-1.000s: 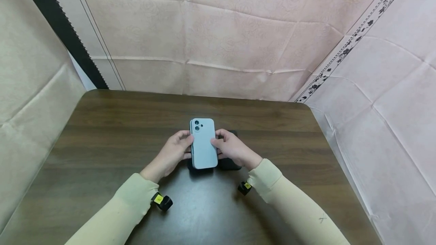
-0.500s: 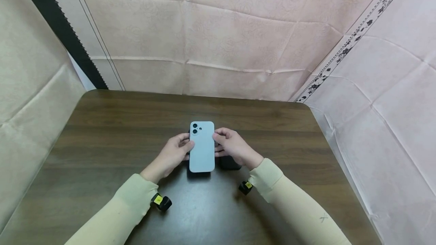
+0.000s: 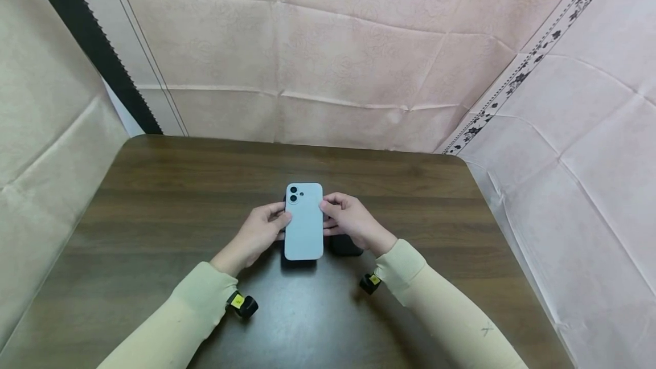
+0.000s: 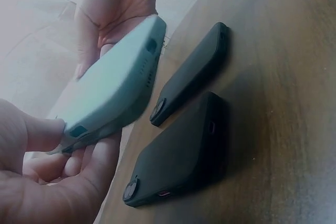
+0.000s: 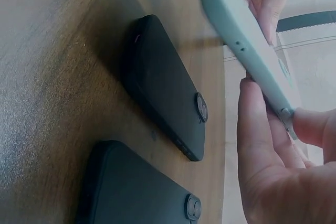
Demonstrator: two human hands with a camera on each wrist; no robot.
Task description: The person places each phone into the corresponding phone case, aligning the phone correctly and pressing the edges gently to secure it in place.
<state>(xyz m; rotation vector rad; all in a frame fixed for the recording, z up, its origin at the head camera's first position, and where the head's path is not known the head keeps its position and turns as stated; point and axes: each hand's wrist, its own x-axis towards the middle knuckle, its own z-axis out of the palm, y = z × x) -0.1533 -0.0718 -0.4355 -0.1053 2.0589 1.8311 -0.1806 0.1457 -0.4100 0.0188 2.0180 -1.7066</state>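
A light blue phone case (image 3: 304, 224) is raised over the table, its camera cutouts at the far end. My left hand (image 3: 258, 235) pinches its left edge, thumb on the back and fingers underneath. On the opposite edge my right hand (image 3: 353, 224) grips it in the same manner. The port hole and speaker holes of the case (image 4: 115, 77) show in the left wrist view, with a darker underside below them. Two black phone cases lie beneath on the table, backs up: one black case (image 5: 163, 82) nearly under the blue one, the other black case (image 3: 346, 246) to its right.
The brown wood-grain table (image 3: 169, 198) has rounded far corners. Pale patterned cloth (image 3: 333, 56) hangs behind it, and more cloth (image 3: 579, 158) stands along the right side. Small black cameras with yellow labels, such as the left wrist camera (image 3: 243, 304), sit at both cuffs.
The blue phone case has come slightly nearer and straightened from a slight slant during the first half second. Both hands keep hold of it; since then almost nothing has moved.
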